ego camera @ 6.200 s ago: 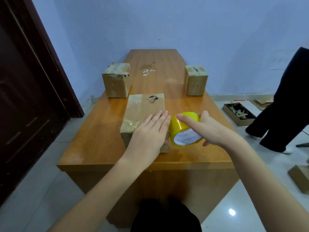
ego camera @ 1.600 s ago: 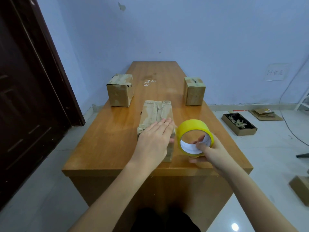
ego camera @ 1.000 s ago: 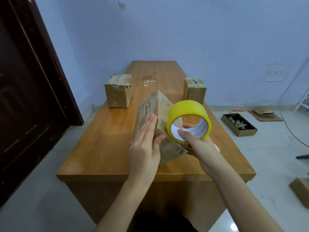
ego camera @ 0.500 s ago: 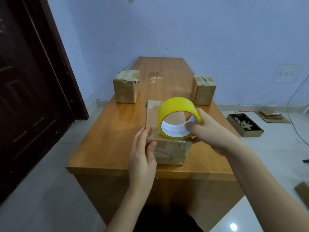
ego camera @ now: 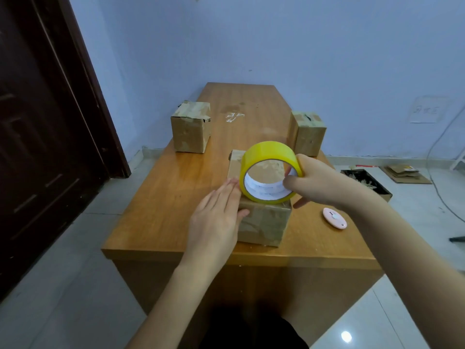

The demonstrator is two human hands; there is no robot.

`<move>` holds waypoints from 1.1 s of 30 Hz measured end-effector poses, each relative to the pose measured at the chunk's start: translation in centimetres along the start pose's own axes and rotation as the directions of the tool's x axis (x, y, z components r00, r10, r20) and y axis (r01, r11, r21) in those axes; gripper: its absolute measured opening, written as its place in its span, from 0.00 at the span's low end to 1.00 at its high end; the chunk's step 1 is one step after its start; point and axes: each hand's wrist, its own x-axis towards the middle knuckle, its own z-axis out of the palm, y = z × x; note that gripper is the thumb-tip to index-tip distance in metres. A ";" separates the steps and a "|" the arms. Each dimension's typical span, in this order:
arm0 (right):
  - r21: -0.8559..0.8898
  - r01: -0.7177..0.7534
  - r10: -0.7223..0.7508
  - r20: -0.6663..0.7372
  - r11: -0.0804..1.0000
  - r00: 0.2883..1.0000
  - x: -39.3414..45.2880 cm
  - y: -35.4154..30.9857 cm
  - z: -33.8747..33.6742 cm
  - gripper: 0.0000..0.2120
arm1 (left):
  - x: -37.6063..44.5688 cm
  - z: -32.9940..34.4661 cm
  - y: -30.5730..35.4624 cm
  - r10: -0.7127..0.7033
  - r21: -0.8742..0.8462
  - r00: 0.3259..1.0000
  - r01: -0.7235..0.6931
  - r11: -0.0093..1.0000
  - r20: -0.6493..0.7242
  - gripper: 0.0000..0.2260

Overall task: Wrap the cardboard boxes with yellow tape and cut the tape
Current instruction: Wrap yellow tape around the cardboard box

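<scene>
A long cardboard box (ego camera: 264,222) lies near the front edge of the wooden table (ego camera: 176,187). On its top stands a roll of yellow tape (ego camera: 266,154), its hole facing me. My right hand (ego camera: 319,182) grips the roll, thumb inside the core and fingers over the outer rim. My left hand (ego camera: 216,217) lies flat against the box's left side, fingers straight and thumb on the front face. A small pink cutter (ego camera: 334,217) lies on the table to the right of the box.
Two more cardboard boxes stand farther back: one at the left edge (ego camera: 191,127), one at the right edge (ego camera: 308,133). A dark door (ego camera: 37,134) is at the left. On the floor at the right are a tray of scraps (ego camera: 367,180) and flattened cardboard (ego camera: 405,172).
The box was tipped up and turned, and now lies flat on the table. The roll came from beside the box up onto its top. My left hand went from the top to the left side.
</scene>
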 end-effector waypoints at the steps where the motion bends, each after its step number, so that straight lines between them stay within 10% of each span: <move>1: 0.025 -0.007 0.006 0.011 1.000 1.000 0.0 -0.1 -0.2 0.07 | -0.1 0.0 -0.1 -0.011 -0.015 1.000 0.011 1.000 -0.008 0.18; 18: -0.188 -0.030 0.010 -0.108 0.982 0.994 -1.7 0.6 -3.2 0.06 | -0.2 -0.1 -0.6 -0.002 -0.066 1.000 0.002 0.998 0.012 0.20; 26: 0.390 0.050 0.033 -0.203 0.919 0.979 -2.6 3.2 0.3 0.13 | -0.2 0.0 -0.7 -0.028 -0.146 0.999 0.034 0.989 0.039 0.21; 33: 0.131 0.159 -0.112 -0.310 0.978 0.944 -2.4 2.2 -3.0 0.07 | 0.2 0.0 -0.8 0.028 -0.035 1.000 -0.028 0.999 0.001 0.21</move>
